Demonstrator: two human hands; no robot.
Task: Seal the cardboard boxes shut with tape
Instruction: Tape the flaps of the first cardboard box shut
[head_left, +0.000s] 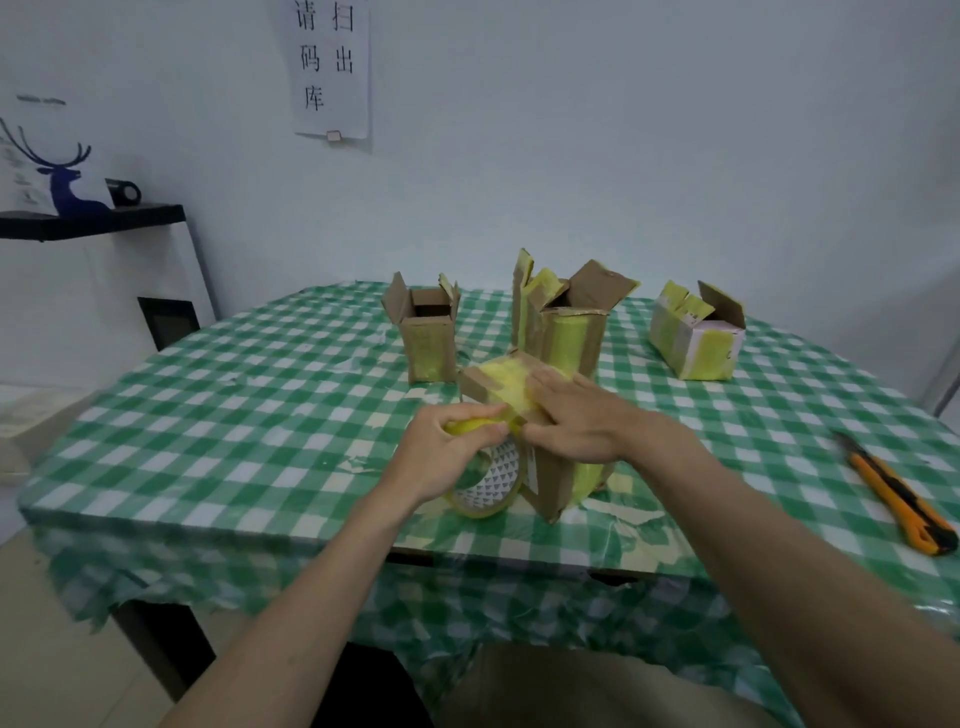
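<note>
Green-and-white checked tablecloth (249, 395); brown boxes (427, 338), seemingly yellowish tape (485, 470); orange-and-black knife (901, 496)

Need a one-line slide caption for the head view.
Left hand holds a tape roll while right hand presses tape onto a cardboard box; three open boxes wait behind.

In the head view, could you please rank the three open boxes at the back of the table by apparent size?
1. Middle box, largest.
2. Right box and left box look alike; the right lies on its side, so unranked.
</note>
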